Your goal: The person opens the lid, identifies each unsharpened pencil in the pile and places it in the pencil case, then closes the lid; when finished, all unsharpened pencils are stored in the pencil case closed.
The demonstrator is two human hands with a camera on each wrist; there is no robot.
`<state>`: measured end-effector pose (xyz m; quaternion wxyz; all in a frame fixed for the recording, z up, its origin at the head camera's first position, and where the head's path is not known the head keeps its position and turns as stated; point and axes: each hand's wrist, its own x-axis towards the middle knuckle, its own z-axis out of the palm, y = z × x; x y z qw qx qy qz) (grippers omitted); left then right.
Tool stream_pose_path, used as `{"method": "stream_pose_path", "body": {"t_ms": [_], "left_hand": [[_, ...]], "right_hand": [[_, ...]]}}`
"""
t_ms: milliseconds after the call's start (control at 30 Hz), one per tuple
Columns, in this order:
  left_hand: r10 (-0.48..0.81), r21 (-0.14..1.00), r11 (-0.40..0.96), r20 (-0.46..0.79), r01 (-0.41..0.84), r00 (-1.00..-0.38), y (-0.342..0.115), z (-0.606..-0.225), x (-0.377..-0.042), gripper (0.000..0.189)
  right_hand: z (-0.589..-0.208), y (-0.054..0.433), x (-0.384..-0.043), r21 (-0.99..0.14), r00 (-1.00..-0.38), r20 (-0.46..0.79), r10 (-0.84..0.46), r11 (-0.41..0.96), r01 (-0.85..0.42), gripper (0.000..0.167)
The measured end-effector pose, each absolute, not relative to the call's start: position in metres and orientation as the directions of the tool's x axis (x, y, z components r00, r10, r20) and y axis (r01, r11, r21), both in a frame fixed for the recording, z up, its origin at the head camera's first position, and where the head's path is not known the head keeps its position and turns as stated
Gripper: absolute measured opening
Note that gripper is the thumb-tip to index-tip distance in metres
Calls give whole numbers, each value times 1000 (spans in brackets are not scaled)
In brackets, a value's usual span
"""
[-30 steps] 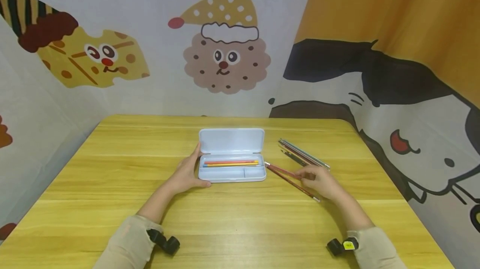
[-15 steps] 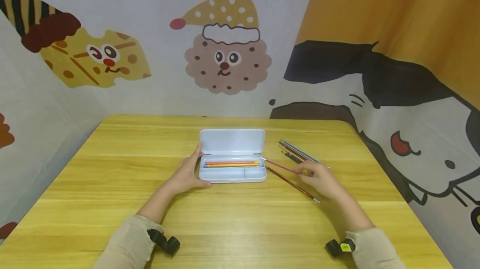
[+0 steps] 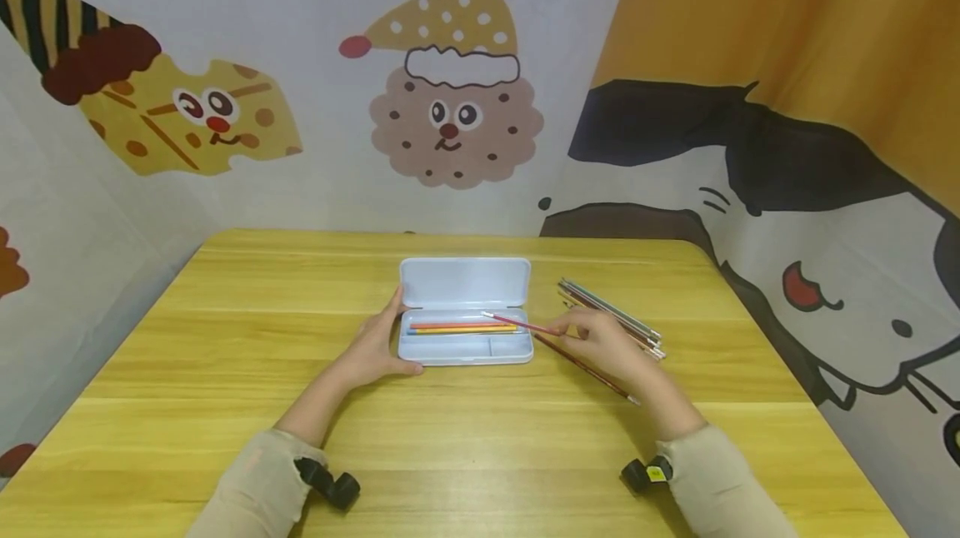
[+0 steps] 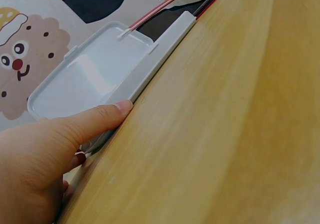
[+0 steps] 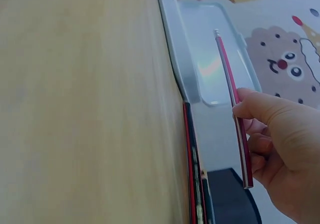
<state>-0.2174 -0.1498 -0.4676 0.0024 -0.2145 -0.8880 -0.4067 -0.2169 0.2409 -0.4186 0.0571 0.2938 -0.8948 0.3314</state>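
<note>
A pale blue pencil case [image 3: 442,361] lies with its lid [image 3: 465,282] raised at mid-table. Its left end is held by my left hand [image 3: 367,348], thumb along the front wall in the left wrist view and fingers behind. Orange and yellow pencils [image 3: 461,329] lie in the rear compartment. My right hand [image 3: 603,344] pinches a red pencil [image 5: 228,69] between thumb and fingers, just right of the case. The pencil's white-tipped end points left and overlaps the rear compartment in the head view.
A dark red pencil [image 3: 588,370] lies slantwise on the wooden table [image 3: 465,446], right of the case. Behind the right hand is a bunch of several pencils [image 3: 622,315]. A cartoon-printed cloth [image 3: 300,205] hangs beyond the table's far edge.
My right hand has lifted the red pencil from beside the dark red one and moved it left, its tip now over the case. The left hand stays in place.
</note>
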Motion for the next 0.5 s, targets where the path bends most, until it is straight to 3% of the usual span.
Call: {"method": "stream_pose_path", "body": {"t_ms": [267, 500], "left_hand": [[377, 720, 583, 173, 378, -910, -149, -466, -217, 137], [368, 719, 591, 163, 366, -915, -149, -466, -217, 137]], "right_hand": [[-420, 216, -235, -534, -755, 347, -557, 544, -647, 17], [-419, 197, -247, -552, -752, 294, -590, 538, -637, 20]]}}
